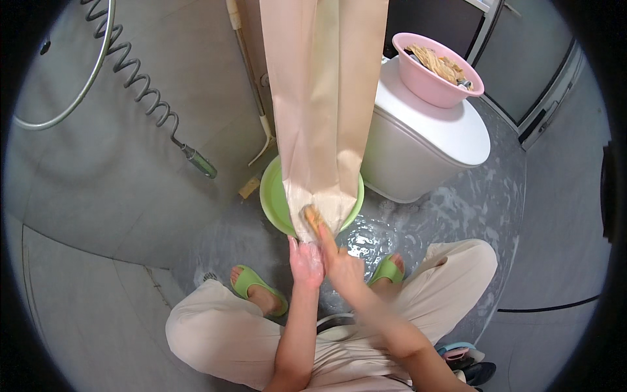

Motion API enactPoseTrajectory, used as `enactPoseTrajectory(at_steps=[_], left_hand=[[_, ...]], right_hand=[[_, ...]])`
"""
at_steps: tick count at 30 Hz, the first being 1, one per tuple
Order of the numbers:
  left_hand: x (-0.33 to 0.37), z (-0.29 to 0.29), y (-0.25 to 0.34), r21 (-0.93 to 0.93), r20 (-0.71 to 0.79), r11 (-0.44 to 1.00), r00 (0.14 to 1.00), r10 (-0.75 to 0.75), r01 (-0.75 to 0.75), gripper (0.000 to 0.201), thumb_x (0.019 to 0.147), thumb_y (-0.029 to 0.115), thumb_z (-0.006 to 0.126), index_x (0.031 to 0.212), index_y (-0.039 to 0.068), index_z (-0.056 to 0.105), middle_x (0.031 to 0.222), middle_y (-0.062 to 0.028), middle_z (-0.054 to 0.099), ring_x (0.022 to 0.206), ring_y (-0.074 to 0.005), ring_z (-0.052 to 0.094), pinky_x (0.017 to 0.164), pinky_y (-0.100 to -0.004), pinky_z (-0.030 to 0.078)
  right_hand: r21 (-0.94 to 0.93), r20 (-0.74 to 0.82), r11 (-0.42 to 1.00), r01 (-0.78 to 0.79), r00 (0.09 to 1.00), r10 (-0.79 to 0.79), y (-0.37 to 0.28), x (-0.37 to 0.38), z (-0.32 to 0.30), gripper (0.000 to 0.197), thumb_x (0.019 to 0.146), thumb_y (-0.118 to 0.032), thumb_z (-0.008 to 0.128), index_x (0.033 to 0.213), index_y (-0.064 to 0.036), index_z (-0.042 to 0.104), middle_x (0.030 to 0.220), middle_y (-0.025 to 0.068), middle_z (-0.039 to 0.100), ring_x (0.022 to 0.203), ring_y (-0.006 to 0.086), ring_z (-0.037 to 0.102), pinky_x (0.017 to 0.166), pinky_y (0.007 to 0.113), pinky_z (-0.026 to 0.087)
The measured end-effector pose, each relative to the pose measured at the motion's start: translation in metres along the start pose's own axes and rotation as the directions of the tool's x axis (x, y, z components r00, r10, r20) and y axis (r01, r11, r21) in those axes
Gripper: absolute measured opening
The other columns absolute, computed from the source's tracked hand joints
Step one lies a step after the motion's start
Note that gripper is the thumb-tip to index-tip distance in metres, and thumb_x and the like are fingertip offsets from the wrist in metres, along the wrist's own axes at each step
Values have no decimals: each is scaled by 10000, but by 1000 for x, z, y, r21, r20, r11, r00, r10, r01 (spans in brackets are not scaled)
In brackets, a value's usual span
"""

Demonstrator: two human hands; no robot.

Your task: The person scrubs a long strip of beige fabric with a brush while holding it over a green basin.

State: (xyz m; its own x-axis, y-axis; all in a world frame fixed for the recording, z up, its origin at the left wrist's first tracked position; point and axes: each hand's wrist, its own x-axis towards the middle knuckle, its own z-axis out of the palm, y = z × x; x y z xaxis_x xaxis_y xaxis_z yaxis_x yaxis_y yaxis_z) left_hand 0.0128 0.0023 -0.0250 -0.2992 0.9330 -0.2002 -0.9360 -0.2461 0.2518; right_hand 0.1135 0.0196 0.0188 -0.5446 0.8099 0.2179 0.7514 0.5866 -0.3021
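A long beige cloth (320, 98) with lengthwise folds hangs down in front of me, its lower end wet and crumpled. My left hand (305, 263) is at the bottom edge of this cloth and grips it from below; most of its fingers are hidden behind the fabric. In my right hand (343, 268) is a small scrubbing brush (312, 217) with a wooden-coloured body, pressed against the wet cloth, the index finger stretched along it. A light green basin (275, 208) stands on the floor beneath the cloth's end.
Right of the cloth, a pink basin (431, 93) of bundled fabric sits on the closed white toilet (457, 134). Suds streak the wet grey floor (450, 209). A long-handled tool (247, 62) leans at the wall, near a coiled hose (157, 108). My green slippers (251, 282) flank the basin.
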Motion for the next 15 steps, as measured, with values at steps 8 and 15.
enactPoseTrajectory(at_steps=[8,15], left_hand=[[-8,6,9,26,-265,997,962,72,-68,657,977,541,298,1417,55,333,1393,-103,438,1291,-258,402,1084,-374,306],[-8,15,5,-20,63,1000,998,5,-3,683,977,545,279,1430,35,295,1449,-114,371,1322,-279,361,1096,-406,280]], right_hand=[[37,52,995,97,994,-99,-30,-43,-5,649,848,-169,525,1465,-188,325,586,131,563,420,272,581,354,420,455],[35,-84,994,-103,991,105,-3,21,-9,699,826,-164,551,1475,-197,294,601,139,564,439,301,586,391,434,475]])
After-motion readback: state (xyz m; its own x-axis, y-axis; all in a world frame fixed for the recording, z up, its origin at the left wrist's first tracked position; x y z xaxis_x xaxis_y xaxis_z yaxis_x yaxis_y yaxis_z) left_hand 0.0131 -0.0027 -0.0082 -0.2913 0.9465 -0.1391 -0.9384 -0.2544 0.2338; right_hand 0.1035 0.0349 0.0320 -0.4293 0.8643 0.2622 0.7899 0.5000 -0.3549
